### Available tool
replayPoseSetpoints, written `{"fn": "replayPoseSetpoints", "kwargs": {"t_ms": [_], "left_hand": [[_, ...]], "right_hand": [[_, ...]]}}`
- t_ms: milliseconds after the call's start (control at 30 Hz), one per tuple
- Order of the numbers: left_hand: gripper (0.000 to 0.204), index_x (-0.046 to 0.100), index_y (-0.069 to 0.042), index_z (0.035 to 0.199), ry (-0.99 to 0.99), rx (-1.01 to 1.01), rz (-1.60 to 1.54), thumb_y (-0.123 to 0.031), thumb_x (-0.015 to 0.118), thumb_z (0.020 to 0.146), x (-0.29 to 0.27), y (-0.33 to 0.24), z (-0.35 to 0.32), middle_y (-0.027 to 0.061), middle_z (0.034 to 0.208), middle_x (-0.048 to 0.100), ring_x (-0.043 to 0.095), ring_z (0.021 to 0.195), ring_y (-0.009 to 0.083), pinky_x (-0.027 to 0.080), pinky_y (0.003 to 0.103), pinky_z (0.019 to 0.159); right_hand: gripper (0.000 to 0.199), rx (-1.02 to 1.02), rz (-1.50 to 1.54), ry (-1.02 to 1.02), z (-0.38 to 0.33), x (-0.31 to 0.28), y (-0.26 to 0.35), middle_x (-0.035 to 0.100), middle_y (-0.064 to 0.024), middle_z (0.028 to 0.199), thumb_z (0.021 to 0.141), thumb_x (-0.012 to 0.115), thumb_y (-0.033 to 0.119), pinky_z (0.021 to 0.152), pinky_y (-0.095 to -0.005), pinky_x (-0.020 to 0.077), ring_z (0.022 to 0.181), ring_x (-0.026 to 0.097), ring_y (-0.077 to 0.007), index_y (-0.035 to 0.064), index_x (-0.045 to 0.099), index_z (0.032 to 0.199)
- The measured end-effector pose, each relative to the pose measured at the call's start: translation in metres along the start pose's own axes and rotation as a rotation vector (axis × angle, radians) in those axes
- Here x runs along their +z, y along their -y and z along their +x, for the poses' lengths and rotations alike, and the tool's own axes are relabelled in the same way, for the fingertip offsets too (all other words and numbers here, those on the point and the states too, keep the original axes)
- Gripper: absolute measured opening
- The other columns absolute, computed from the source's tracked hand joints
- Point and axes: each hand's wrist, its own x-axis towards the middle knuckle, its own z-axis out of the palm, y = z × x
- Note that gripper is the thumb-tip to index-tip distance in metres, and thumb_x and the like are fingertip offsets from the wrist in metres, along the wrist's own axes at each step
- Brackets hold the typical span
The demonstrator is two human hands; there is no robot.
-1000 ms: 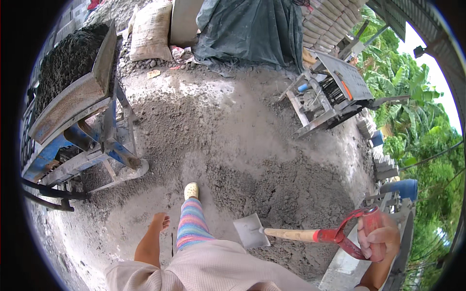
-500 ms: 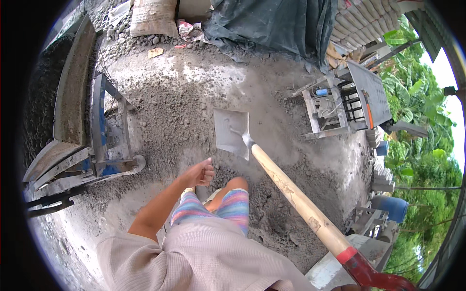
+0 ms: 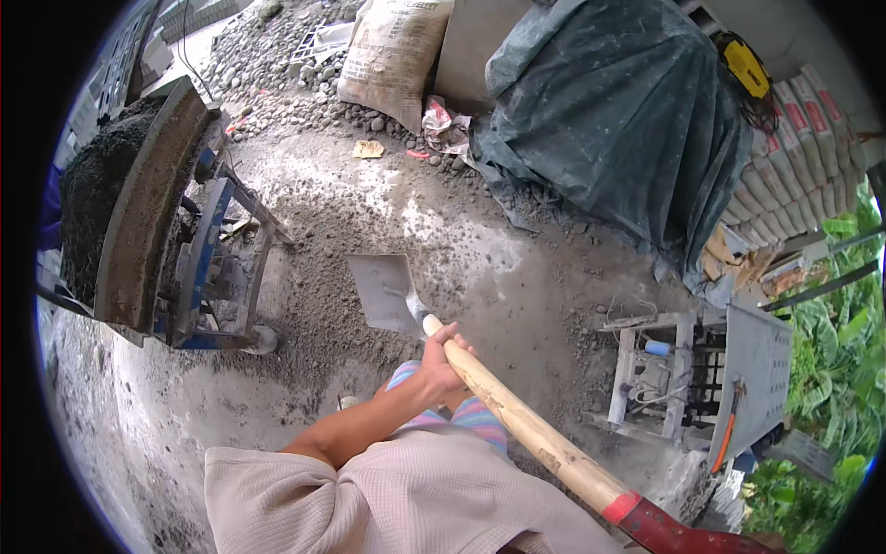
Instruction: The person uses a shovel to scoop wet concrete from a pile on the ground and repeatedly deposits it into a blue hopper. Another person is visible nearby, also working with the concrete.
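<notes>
My left hand is closed around the wooden shaft of a shovel, just above where it joins the blade. The flat, squarish grey metal blade is over the sandy ground in front of me and carries no visible load. From there the shaft slants down to the right, ending in a red-painted handle near the lower edge. My right hand cannot be made out; the handle's far end runs toward the lower right rim.
At left, a raised metal trough of dark grey mix stands on a blue-grey frame. A filled sack, gravel and a dark green tarp lie ahead. A metal-topped stand and stacked cement bags are at right.
My left hand, empty and off the shovel before, has moved forward and right and taken hold of the shaft near the blade. The view has shifted, showing more of the tarp and bags.
</notes>
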Motion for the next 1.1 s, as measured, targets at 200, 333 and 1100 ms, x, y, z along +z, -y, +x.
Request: {"fn": "replayPoseSetpoints", "kwargs": {"t_ms": [200, 333, 1100], "left_hand": [[0.022, 0.044, -0.01, 0.053, 0.055, 0.432, -0.302, -0.018, 0.056, 0.069, 0.057, -0.034, 0.016, 0.003, 0.051, 0.047, 0.045, 0.049, 0.0178, 0.044, 0.031, 0.054], [0.023, 0.043, -0.012, 0.051, -0.07, 0.633, -0.439, -0.02, 0.052, 0.07, 0.037, -0.08, 0.037, 0.0027, 0.049, 0.047, 0.046, 0.048, 0.0184, 0.044, 0.031, 0.05], [0.019, 0.04, -0.014, 0.056, -0.125, 0.993, -1.147, -0.02, 0.054, 0.068, 0.214, -0.326, 0.261, -0.0028, 0.052, 0.042, 0.042, 0.047, 0.0119, 0.04, 0.028, 0.05]], "right_hand": [[0.05, 0.472, 0.157, 0.154, 0.151, -0.147, -0.142, 0.05, -0.0214, 0.06, 0.057, 0.054, 0.0, 0.035, -0.0272, 0.0441, 0.04, 0.05, -0.0238, -0.0137, 0.032, 0.1], [0.054, 0.935, -0.212, 0.195, 0.262, -0.121, -0.261, 0.053, -0.0169, 0.063, 0.051, 0.063, 0.013, 0.046, -0.0244, 0.0429, 0.046, 0.051, -0.0172, -0.0074, 0.037, 0.094], [0.025, 1.26, -0.614, 0.699, 0.584, -0.071, -0.776, 0.048, -0.0042, 0.059, 0.062, 0.056, 0.008, 0.042, -0.0231, 0.0396, 0.042, 0.046, -0.0116, 0.0001, 0.047, 0.083]]}}
